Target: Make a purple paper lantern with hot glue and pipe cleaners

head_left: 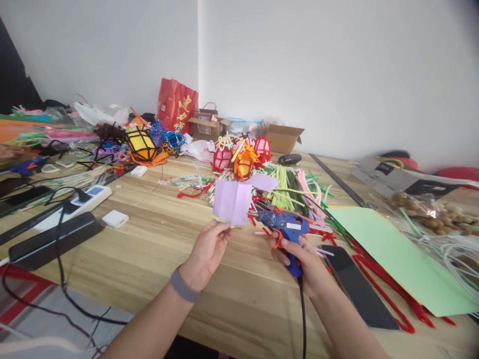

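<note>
Pinched in my left hand (pixel 214 243) is a creased sheet of purple paper (pixel 232 199), held upright by its lower edge, where a thin yellow-green strip runs along it. My right hand (pixel 299 257) is wrapped round a blue hot glue gun (pixel 286 225) with fingers at its orange trigger. The nozzle points left toward the paper, apart from it. A black cord (pixel 302 314) hangs from the handle. Behind the held sheet lies another purple piece of paper (pixel 265 182). Bundles of green pipe cleaners (pixel 280 185) lie past the glue gun.
Small lanterns (pixel 244 167) of paper and pipe cleaners stand at the back. On the right lie a dark phone (pixel 359 286), red pipe cleaners (pixel 387 294) and green card (pixel 404 259). A white power strip (pixel 95 197) with black cables is on the left, near a white charger (pixel 115 218).
</note>
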The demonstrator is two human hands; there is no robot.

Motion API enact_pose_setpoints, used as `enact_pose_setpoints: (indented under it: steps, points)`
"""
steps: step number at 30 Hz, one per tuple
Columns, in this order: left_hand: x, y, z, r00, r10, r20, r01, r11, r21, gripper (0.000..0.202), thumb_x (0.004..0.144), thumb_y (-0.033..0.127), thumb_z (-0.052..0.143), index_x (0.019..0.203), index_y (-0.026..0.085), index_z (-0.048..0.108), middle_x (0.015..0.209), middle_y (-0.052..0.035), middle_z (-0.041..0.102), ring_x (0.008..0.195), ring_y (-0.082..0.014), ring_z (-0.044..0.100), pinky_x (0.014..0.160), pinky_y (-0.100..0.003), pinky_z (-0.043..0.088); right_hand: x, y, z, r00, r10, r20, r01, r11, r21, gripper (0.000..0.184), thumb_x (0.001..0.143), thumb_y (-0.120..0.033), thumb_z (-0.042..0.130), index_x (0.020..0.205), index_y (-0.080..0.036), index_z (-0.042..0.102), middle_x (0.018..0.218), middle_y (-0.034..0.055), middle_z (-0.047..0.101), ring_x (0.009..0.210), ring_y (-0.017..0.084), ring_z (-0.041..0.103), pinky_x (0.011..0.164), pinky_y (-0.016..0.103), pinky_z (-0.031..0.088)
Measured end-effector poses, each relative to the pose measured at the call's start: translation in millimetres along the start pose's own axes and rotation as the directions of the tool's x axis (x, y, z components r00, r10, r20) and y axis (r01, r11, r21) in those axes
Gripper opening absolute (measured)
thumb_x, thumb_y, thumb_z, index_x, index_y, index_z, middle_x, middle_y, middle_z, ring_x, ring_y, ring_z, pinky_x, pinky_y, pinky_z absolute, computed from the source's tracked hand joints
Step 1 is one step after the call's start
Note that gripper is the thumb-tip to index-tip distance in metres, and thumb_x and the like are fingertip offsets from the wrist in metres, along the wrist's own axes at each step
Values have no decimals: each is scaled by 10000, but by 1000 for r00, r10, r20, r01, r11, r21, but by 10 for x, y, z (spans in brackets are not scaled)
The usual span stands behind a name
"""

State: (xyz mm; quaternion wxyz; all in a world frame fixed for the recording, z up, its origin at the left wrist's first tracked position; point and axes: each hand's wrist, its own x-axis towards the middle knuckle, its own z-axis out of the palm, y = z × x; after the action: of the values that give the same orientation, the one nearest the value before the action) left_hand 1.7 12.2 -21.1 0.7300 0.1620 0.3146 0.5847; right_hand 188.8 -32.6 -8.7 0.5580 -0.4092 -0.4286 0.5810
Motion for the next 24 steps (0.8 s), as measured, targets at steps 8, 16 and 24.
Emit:
enact_pose_setpoints:
  steps: [8,16,24]
  points:
    - [31,9,-15,996,81,-24,-81,997,16,132,643,11,655,630,141,634,651,9,639,614,-80,566,666,-189,444,-40,88,-42,998,49,-28,-50,997,-54,296,631,-401,777,768,-160,672,734,42,635,449,56,369,443,233,269]
    - [-9,5,13,997,76,-23,-75,996,45,155,637,11,673,587,143,611,628,7,632,604,-84,567,658,-190,444,-61,155,32,997,74,-35,-77,994,-79,321,636,-415,770,772,-146,661,702,36,636,433,50,360,446,232,263]
    - [-20,-13,17,998,63,11,-63,997,43,128,638,14,675,633,138,644,654,0,640,631,-94,579,688,-206,449,-44,176,73,997,65,-35,-69,986,-150,331,655,-439,745,792,-151,656,721,38,646,441,56,385,432,223,260]
